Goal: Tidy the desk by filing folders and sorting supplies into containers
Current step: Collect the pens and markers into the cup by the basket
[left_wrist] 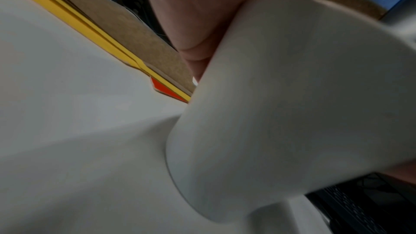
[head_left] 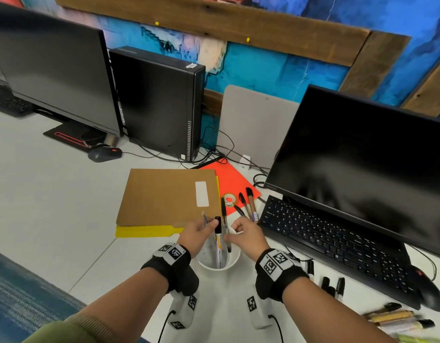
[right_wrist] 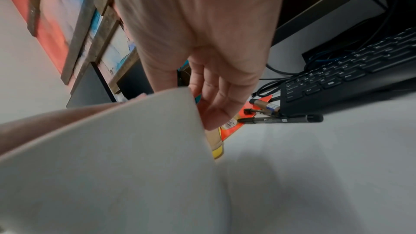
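Left hand [head_left: 197, 231] pinching clear pen [head_left: 205, 220] above white cup [head_left: 217, 262], frame centre; pen standing near upright (tip aiming down into cup). Right hand [head_left: 247, 233] curling beside rim, grip contents unclear.

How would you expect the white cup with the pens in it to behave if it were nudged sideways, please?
The white cup looks tall for its narrow base, so it may tip rather than slide. The marker and pens stand well above its rim, probably making it top-heavy. Its smooth wall and the smooth desk suggest a low push might slide it.
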A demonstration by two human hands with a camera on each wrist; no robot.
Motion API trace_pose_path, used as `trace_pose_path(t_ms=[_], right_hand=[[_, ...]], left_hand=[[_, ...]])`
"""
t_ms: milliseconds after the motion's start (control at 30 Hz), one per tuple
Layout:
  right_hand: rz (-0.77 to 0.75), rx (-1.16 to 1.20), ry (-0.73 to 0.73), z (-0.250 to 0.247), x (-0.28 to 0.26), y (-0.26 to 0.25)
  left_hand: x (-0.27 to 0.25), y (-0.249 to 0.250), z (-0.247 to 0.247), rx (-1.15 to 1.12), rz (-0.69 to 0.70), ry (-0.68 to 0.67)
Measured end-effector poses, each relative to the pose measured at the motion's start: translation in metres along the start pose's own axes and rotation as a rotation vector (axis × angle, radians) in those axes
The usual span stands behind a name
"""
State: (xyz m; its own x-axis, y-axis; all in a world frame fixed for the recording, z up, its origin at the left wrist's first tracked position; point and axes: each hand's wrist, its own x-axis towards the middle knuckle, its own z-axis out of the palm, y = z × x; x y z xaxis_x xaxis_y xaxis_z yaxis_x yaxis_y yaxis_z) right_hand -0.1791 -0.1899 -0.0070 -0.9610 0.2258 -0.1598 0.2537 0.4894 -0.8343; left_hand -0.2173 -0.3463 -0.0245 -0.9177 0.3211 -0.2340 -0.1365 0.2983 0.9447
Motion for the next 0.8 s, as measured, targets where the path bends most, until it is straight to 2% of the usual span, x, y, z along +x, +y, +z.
trace_pose_path(t_ms=[100, 200, 300, 367, 433, 633, 800], right_hand=[[0.039, 0.014, -0.083, 0.000, -0.001, 0.004], [0.079, 0.163, -0.173, -0.004, 0.003, 0.008], [0.155, 0.239, -0.072, -0.014, 0.012, 0.016], [0.171, 0.056, 0.005, -0.019, 0.020, 0.026], [0.141, -0.190, 0.020, -0.022, 0.027, 0.034], [0.019, -0.629, -0.126, -0.020, 0.038, 0.033], [0.034, -0.838, -0.120, -0.014, 0.047, 0.027]], left_hand=[[0.003, -0.006, 0.000, 0.014, 0.030, -0.018], [0.006, -0.011, -0.001, 0.050, 0.023, -0.015], [0.004, -0.007, -0.002, 0.050, 0.020, -0.010], [0.002, -0.004, -0.001, 0.035, 0.012, -0.009], [0.002, -0.004, 0.000, 0.035, 0.019, -0.002], [0.004, -0.007, 0.001, 0.047, 0.023, 0.014], [0.003, -0.005, 0.001, 0.058, 0.027, 0.019]])
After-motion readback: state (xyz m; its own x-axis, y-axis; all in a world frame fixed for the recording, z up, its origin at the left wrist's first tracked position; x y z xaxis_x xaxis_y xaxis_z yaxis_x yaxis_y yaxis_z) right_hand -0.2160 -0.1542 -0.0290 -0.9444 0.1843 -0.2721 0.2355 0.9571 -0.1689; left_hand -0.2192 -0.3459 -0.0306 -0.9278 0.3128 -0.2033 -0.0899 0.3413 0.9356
